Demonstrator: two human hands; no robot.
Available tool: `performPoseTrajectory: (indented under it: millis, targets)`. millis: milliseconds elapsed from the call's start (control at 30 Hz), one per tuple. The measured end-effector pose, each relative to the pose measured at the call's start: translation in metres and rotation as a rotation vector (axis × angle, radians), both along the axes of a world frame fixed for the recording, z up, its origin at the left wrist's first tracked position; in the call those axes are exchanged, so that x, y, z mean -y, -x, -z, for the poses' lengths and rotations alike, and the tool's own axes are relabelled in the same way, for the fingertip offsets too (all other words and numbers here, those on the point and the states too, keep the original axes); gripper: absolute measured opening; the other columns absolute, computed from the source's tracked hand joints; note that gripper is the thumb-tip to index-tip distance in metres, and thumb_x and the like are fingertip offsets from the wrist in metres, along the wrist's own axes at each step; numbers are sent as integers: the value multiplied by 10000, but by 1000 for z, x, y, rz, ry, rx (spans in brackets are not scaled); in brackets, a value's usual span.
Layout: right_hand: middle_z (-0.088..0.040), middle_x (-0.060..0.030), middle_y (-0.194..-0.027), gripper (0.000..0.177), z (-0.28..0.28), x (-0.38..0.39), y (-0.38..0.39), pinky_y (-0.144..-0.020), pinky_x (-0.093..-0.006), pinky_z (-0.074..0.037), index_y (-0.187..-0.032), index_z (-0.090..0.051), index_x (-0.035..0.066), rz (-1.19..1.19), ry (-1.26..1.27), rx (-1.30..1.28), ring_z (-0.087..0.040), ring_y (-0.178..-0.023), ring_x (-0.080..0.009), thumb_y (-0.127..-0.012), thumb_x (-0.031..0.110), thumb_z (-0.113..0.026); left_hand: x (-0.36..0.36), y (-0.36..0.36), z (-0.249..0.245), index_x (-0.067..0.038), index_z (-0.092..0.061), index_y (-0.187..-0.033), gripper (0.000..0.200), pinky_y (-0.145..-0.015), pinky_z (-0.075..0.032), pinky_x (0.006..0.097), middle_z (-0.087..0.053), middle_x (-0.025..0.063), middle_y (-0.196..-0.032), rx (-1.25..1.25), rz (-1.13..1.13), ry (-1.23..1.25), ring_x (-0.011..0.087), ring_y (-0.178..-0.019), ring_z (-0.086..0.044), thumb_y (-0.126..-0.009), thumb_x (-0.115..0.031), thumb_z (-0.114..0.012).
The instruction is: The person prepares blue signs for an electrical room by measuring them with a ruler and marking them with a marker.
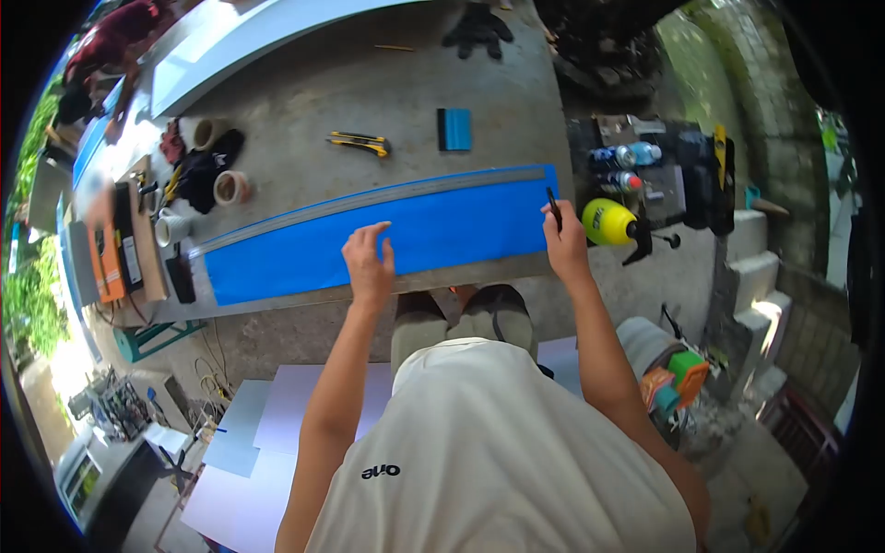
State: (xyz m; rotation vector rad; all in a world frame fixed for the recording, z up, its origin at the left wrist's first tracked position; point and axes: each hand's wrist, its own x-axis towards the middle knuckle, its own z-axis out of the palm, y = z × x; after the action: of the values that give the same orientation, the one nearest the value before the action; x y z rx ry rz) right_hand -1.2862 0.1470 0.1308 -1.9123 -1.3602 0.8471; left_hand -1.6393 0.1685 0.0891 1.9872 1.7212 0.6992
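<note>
A long blue sheet (442, 226) lies across the near edge of the table, with a metal ruler (369, 196) along its far side. My left hand (369, 267) hovers over or rests on the middle of the sheet, fingers apart and holding nothing; contact is hard to judge. At the sheet's right end, my right hand (567, 244) is closed around a thin black pen (553, 205) that points up and away. Beyond the ruler are a yellow and black utility knife (359, 143) and a blue squeegee (455, 129) with a dark edge.
Cups (231, 188) and a dark cloth (207, 170) sit at the table's left. A yellow spray bottle (608, 222) and several cans (636, 155) stand at the right. A black glove (477, 32) lies at the far edge. Another person (106, 46) leans in at the upper left.
</note>
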Motion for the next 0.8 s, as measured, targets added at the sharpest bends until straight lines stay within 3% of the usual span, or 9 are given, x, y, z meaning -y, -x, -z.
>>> performPoseTrajectory:
  millis: [67,100,167,200,300,567,800]
  targets:
    - [-655,-112,-826,123,14,-4,-34,-649,-369,-489,-1067,-623,22,89,82,19,-636,-696,-213,-1006,117,-572,-5,1,22,-165,-641,-1298,426,-1054,-377,468,-613,109,-1266,-135,66,-8,308,-1221,-559,-883,-97,-710]
    - [-674,-116,-845,130,28,-7,-53,-669,-360,-501,-1070,-632,21,135,57,40,-652,-715,-213,-1002,121,-584,-9,-2,30,-165,-641,-1298,426,-1054,-377,468,-613,109,-1266,-121,96,12,308,-1221,-559,-883,-97,-710]
    - [-706,-118,-878,146,56,-13,-85,-713,-348,-523,-1070,-653,18,201,36,33,-683,-764,-213,-993,136,-614,-12,-7,43,-222,-573,-1422,539,-1161,-292,506,-498,108,-1444,-288,122,17,318,-1385,-444,-905,-221,-725]
    - [-719,-116,-892,156,68,-17,-100,-737,-344,-532,-1067,-665,17,229,39,6,-698,-795,-212,-987,147,-632,-15,-10,50,-222,-573,-1422,539,-1161,-292,506,-498,108,-1444,-285,138,37,318,-1385,-444,-905,-221,-725]
    - [-744,-107,-906,184,93,-35,-122,-786,-338,-549,-1027,-711,28,168,42,54,-722,-849,-222,-943,192,-709,-23,-19,80,-264,-481,-1517,619,-1234,-162,589,-349,110,-1589,-415,199,-16,334,-1517,-281,-943,-382,-679]
    - [-765,-125,-934,224,143,-84,-118,-814,-366,-571,-1000,-746,39,-18,31,71,-744,-891,-266,-883,228,-775,-24,-15,130,-298,-433,-1565,615,-1225,-114,647,-283,85,-1626,-526,146,-31,325,-1551,-219,-995,-488,-563]
    - [-747,-78,-850,303,149,-101,-119,-789,-343,-574,-968,-775,81,-75,235,197,-725,-812,-203,-801,319,-860,-25,-19,130,-275,-418,-1584,616,-1235,-130,601,-330,97,-1624,-533,156,-65,319,-1545,-244,-1013,-492,-502]
